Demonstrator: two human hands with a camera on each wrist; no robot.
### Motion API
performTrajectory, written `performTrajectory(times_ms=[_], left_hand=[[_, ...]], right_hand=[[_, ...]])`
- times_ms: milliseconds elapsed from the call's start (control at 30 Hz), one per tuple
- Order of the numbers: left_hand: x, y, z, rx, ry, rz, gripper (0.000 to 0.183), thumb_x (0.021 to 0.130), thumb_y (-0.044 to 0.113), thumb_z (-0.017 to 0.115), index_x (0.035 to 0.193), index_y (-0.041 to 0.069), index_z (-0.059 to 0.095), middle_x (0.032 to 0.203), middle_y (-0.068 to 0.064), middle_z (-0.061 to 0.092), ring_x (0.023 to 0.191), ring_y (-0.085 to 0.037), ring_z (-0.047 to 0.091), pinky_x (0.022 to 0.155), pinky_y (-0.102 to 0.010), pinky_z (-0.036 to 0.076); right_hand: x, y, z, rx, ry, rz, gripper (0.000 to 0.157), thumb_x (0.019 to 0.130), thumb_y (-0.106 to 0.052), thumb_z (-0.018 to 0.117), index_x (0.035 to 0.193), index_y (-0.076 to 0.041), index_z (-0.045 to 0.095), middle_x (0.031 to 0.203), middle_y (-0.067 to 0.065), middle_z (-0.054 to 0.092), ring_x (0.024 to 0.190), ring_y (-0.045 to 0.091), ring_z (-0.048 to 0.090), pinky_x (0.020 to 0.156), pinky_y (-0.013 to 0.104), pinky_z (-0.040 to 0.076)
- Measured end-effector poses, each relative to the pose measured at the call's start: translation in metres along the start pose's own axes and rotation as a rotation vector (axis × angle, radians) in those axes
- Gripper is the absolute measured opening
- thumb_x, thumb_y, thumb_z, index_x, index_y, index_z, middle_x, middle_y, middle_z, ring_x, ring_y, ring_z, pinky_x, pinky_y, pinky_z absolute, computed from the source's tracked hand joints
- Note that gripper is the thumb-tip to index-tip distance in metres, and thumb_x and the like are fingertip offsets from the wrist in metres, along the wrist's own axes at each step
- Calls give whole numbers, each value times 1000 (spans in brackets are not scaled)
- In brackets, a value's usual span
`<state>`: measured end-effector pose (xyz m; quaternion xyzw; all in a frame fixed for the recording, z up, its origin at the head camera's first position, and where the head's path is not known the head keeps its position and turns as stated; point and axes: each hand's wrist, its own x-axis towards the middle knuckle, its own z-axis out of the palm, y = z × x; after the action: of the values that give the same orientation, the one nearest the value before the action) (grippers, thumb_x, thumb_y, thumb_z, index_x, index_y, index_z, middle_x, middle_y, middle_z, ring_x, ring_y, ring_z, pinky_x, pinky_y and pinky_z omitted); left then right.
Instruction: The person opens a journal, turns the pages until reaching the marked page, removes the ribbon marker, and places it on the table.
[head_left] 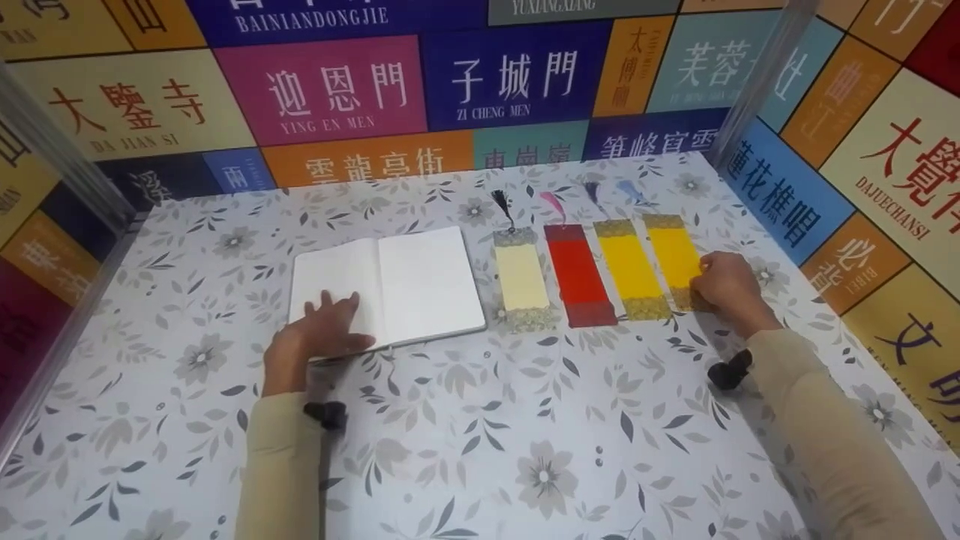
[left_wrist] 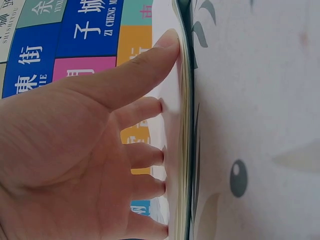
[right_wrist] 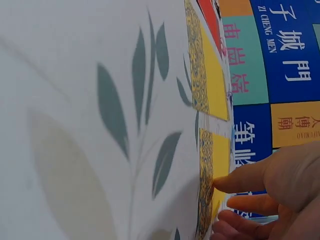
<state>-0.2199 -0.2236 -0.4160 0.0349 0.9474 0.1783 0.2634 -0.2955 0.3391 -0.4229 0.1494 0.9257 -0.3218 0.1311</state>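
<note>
An open notebook [head_left: 431, 285] with blank white pages lies on the table. My left hand [head_left: 322, 330] rests on its left page with the fingers spread. In the left wrist view the fingertips [left_wrist: 159, 156] touch the page and the thumb lies near the page edge. To the notebook's right lie a cream bookmark [head_left: 523, 277], a red bookmark [head_left: 579, 274], a yellow bookmark [head_left: 631, 268] and a second yellow bookmark [head_left: 675, 255] in a row, tassels upward. My right hand [head_left: 731, 289] pinches the rightmost yellow bookmark near its lower right edge; the bookmark lies flat.
A white cloth with grey flowers and leaves [head_left: 465, 450] covers the table. Panels printed with large characters [head_left: 517, 75] stand behind it and along both sides. Small dark devices are worn at both wrists, over beige sleeves [head_left: 281, 465].
</note>
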Motion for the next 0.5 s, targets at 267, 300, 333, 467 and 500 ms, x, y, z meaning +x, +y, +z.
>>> performTrajectory(times_ms=[267,300,333,467,500], left_hand=[[-1,-1,-1,15,-7,3,85,101,41,51,161,5,3,161,-35,-13,145,-62,-12,117,-74,-2],[-1,-1,-1,17,-7,4,85,101,42,51,161,5,3,161,-35,-13,145,-62,-12,117,-74,-2],[-1,0,-1,13,-8,0,85,101,42,51,161,5,3,161,-35,-13,145,-62,-12,117,-73,-2],[-2,0,-1,1,-10,-16,85,101,42,52,161,7,3,161,-34,-15,145,-61,-12,118,-72,-2],[-2,0,0,-1,-9,-17,84,101,42,52,161,7,3,161,-34,-15,146,-61,-12,119,-72,-2]], right_hand=[[-22,-41,22,-21,91,-82,61,102,-19,51,156,0,29,156,29,25,125,41,40,105,50,49],[-26,-47,25,-23,84,-101,61,102,-20,51,156,-1,29,158,28,25,124,39,42,106,50,49],[-29,-54,28,-17,72,-113,61,103,-21,51,156,-3,29,160,27,25,125,38,43,106,50,49],[-45,-79,45,-9,52,-193,58,102,-23,55,155,-9,35,159,21,33,128,36,48,108,48,50],[-49,-85,50,2,46,-217,58,102,-24,56,155,-10,36,158,20,35,132,36,46,111,50,48]])
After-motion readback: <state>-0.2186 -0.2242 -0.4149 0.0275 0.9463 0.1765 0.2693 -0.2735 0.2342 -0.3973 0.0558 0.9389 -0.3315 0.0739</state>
